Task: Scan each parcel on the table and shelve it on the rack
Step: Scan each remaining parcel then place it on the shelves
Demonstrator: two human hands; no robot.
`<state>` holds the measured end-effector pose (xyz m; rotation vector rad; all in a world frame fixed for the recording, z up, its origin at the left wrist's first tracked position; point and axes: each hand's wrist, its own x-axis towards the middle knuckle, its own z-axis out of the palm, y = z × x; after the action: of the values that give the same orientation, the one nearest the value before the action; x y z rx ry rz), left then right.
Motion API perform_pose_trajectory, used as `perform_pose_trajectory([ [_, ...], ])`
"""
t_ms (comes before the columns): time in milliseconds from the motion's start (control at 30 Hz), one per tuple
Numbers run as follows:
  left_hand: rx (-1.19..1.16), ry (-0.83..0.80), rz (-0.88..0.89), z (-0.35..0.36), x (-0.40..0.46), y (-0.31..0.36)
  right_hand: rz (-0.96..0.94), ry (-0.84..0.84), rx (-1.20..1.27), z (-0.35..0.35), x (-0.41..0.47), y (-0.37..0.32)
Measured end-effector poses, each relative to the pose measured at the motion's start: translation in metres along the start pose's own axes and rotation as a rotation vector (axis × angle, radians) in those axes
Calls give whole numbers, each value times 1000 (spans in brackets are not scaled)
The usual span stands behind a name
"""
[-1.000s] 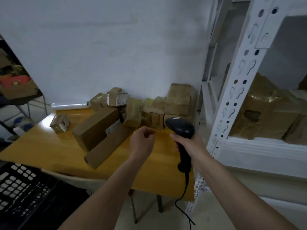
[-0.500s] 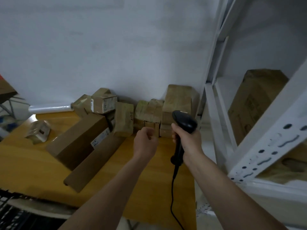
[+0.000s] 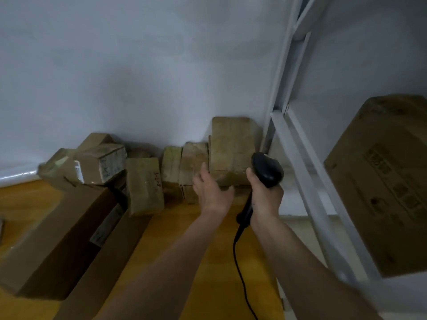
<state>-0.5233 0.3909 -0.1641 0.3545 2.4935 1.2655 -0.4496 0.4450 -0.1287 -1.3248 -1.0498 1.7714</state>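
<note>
Left hand point(image 3: 211, 190) spread before stacked parcels point(image 3: 231, 151) — right hand point(image 3: 265, 195) gripping black scanner point(image 3: 266, 168), wooden table point(image 3: 208, 262)

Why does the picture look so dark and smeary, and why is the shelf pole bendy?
Head view: dim room light leaves the parcels murky; motion smears the left hand and the rack; the wide-angle lens bends the rack's post; the scanner stays fairly sharp.

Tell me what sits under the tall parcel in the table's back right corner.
The tall parcel rests on a flatter box. The left hand and right hand hide most of it.
</note>
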Motion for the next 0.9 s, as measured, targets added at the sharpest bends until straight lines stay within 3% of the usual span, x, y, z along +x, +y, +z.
perform_pose_trajectory([
  [233,-102,-79,46,11,25,-2,-4,44,-73,19,41,-7],
  [400,-210,-7,60,18,21,-7,-53,34,-178,16,43,-1],
  [733,24,70,110,13,34,-14,-21,-46,-199,15,29,10],
  [900,-255,47,-87,-12,39,-4,5,-1,-130,6,30,3],
])
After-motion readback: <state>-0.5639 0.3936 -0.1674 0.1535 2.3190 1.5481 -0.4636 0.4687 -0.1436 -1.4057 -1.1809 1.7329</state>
